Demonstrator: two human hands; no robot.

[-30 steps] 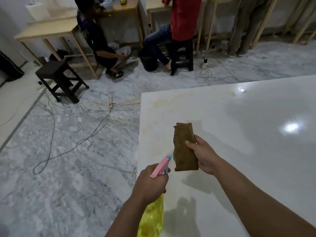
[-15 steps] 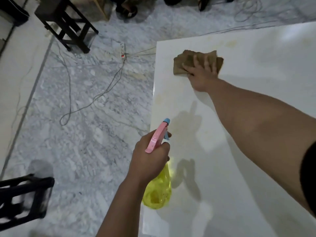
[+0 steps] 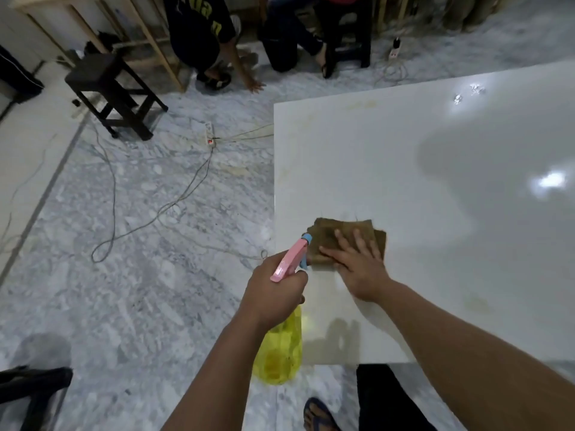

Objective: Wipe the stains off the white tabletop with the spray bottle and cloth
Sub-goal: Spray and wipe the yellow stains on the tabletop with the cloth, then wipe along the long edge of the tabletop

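The glossy white tabletop [image 3: 435,188] fills the right half of the head view. A folded brown cloth [image 3: 336,234] lies flat near its left edge, and my right hand [image 3: 357,265] presses on it with fingers spread. My left hand [image 3: 273,293] grips a yellow spray bottle [image 3: 280,353] with a pink trigger and blue nozzle, held over the table's near left corner, its nozzle beside the cloth. Faint yellowish stains [image 3: 357,104] show near the far left corner and along the left edge, and another faint mark [image 3: 476,303] lies to the right of my forearm.
Cables and a power strip [image 3: 210,135] trail over the marble floor left of the table. A dark stool [image 3: 109,91] stands at the far left. Two people [image 3: 202,35] sit or crouch beyond the table by wooden desks. My sandalled foot [image 3: 317,415] shows below the table edge.
My right hand has drawn the cloth from the far left part of the table back toward me, close to the spray bottle. The left hand still holds the bottle.
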